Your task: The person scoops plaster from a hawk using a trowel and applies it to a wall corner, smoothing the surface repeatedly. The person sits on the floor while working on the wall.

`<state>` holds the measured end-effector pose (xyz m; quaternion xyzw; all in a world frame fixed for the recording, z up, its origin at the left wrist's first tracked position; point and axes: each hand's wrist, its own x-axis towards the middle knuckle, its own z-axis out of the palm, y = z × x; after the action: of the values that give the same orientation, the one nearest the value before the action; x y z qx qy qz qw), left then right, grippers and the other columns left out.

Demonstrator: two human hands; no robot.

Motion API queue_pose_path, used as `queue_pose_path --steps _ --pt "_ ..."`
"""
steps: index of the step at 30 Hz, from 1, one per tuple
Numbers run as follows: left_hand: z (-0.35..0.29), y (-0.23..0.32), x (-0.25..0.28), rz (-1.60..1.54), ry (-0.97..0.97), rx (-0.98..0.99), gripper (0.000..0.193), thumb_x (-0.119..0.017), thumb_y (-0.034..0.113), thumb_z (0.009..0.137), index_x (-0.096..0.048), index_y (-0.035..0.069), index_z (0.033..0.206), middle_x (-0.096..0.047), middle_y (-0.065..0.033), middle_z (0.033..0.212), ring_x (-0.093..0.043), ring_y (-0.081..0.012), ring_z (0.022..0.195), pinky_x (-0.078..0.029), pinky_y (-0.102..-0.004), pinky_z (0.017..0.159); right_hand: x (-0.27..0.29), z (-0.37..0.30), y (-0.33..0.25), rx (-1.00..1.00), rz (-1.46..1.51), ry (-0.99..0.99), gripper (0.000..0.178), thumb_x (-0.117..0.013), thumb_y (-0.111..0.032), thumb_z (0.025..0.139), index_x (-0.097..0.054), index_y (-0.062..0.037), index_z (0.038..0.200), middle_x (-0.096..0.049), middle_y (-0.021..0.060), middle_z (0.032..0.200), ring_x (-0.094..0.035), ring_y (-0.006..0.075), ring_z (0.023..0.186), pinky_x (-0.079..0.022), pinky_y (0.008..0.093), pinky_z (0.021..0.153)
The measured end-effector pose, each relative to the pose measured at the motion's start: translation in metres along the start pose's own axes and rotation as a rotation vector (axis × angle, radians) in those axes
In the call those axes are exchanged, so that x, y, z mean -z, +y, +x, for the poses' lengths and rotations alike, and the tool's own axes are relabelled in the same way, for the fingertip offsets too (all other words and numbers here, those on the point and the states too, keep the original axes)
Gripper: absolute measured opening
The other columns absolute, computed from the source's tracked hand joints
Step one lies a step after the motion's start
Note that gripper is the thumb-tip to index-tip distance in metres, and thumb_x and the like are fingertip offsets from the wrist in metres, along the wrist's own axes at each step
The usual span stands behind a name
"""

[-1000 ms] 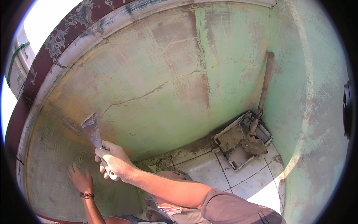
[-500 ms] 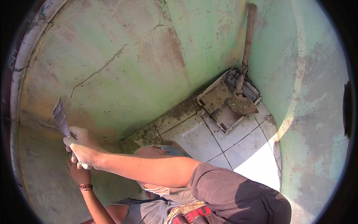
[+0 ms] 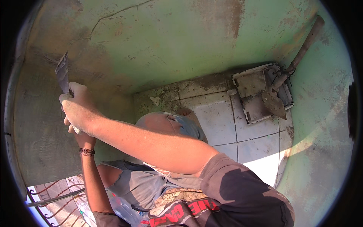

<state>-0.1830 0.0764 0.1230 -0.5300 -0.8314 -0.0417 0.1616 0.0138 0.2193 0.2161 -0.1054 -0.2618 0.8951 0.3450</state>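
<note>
On the left, my right hand (image 3: 80, 109) is closed round the handle of a putty knife (image 3: 62, 74). Its grey, smeared blade points up, close to the stained green wall (image 3: 159, 49). My right arm reaches across my body to get there. My left hand (image 3: 84, 139), below a dark beaded bracelet, lies just under and behind the right one. Its fingers are hidden there, so I cannot see whether they hold anything. Pale dust coats the fingers of the right hand.
A dirty divided tray (image 3: 247, 109) stands in the far right corner on white floor tiles (image 3: 215, 117), with a long-handled shovel (image 3: 274, 102) leaning in it. Rubble lines the wall's foot. Curled metal railing (image 3: 56, 200) shows at lower left. A crack runs across the wall.
My view has shifted: tray and shovel now appear further right, and the railing has come into sight. The putty knife's blade stands more upright. My left hand is more covered by the right.
</note>
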Motion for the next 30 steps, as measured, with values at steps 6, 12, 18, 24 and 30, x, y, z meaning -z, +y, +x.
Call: queue_pose_path --steps 6,12,18,24,30 --pt "-0.02 0.002 -0.005 -0.003 -0.048 0.011 0.041 -0.066 0.031 0.081 -0.058 0.001 0.109 -0.065 -0.0218 0.102 -0.062 -0.0396 0.095 -0.049 -0.0469 0.077 0.0 -0.001 0.017 -0.014 -0.055 -0.085 0.011 -0.044 -0.006 0.083 -0.047 0.003 0.079 -0.054 0.0123 0.063 -0.058 0.0192 0.046 -0.048 0.0345 0.035" --pt "-0.035 0.009 0.0 0.015 -0.259 0.071 0.04 -0.065 0.029 0.081 -0.06 0.0 0.108 -0.065 -0.0227 0.103 -0.063 -0.0396 0.096 -0.05 -0.0464 0.079 0.001 0.006 0.038 -0.058 -0.172 -0.056 0.013 -0.045 -0.007 0.083 -0.05 0.0045 0.081 -0.056 0.014 0.063 -0.059 0.0219 0.047 -0.049 0.0367 0.037" --pt "-0.025 0.035 0.02 -0.077 -0.413 0.104 0.035 -0.064 0.025 0.083 -0.061 0.002 0.108 -0.066 -0.0204 0.103 -0.064 -0.0371 0.095 -0.051 -0.0442 0.08 -0.001 0.025 0.076 -0.113 -0.315 -0.002 0.014 -0.044 -0.008 0.083 -0.05 0.0045 0.083 -0.058 0.0159 0.062 -0.06 0.0244 0.046 -0.051 0.0381 0.039" --pt "-0.039 0.003 -0.006 -0.083 -0.503 -0.036 0.042 -0.064 0.029 0.084 -0.057 0.008 0.119 -0.059 -0.0158 0.122 -0.055 -0.0316 0.114 -0.045 -0.0423 0.092 -0.014 0.024 0.096 -0.27 -0.326 -0.079 0.015 -0.048 -0.008 0.083 -0.053 0.0055 0.086 -0.057 0.0143 0.068 -0.06 0.0209 0.049 -0.051 0.0353 0.038" --pt "-0.016 -0.011 -0.012 -0.27 -0.517 0.078 0.053 -0.066 0.035 0.082 -0.058 0.0 0.12 -0.063 -0.0238 0.111 -0.06 -0.0377 0.106 -0.048 -0.0441 0.092 0.005 0.02 0.045 -0.341 -0.461 -0.28 0.024 -0.059 -0.02 0.091 -0.058 0.0026 0.099 -0.061 0.0093 0.081 -0.057 0.0131 0.053 -0.045 0.0252 0.037"
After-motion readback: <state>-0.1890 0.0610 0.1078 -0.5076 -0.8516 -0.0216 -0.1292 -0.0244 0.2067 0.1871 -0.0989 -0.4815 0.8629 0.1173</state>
